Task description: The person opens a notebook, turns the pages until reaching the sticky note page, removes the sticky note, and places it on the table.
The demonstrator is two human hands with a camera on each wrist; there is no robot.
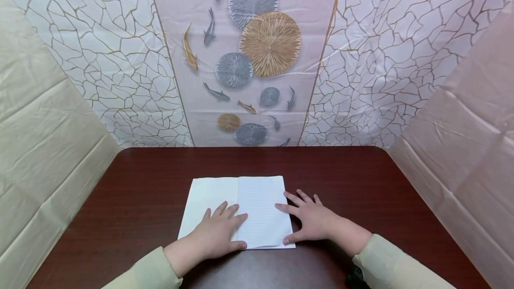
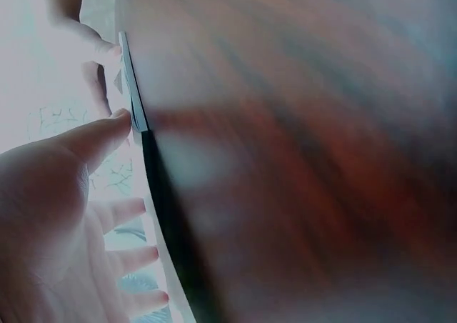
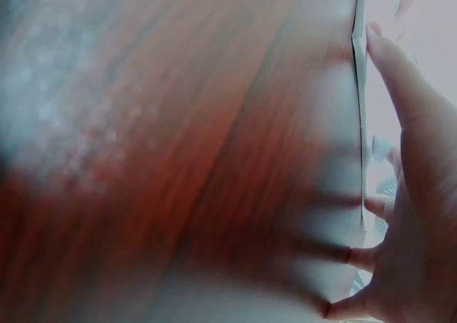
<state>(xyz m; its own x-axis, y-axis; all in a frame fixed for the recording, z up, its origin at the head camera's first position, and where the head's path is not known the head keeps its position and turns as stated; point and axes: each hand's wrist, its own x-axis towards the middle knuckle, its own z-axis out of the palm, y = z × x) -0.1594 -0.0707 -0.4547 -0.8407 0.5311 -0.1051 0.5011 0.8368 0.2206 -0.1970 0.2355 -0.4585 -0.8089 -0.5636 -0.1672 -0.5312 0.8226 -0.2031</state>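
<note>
An open notebook (image 1: pixel 263 200) lies flat on the dark wooden table, its left side blank and its right page lined. My left hand (image 1: pixel 217 233) rests spread on the blank side, with thumb and forefinger reaching over the fold onto the lined page. At the right edge my right hand (image 1: pixel 315 220) touches the lined page with thumb and forefinger, its other fingers spread over the edge and the table. In the left wrist view the left hand (image 2: pixel 57 230) shows its fingers apart. The right wrist view shows the right hand (image 3: pixel 414 187) beside the thin page edges.
The reddish-brown table (image 1: pixel 140 200) extends around the notebook. Behind it hangs a patterned cloth (image 1: pixel 249 101) with fish and round shapes. Pale cloth walls (image 1: pixel 40 146) stand at both sides. A small black object (image 1: pixel 356 276) sits under the right sleeve.
</note>
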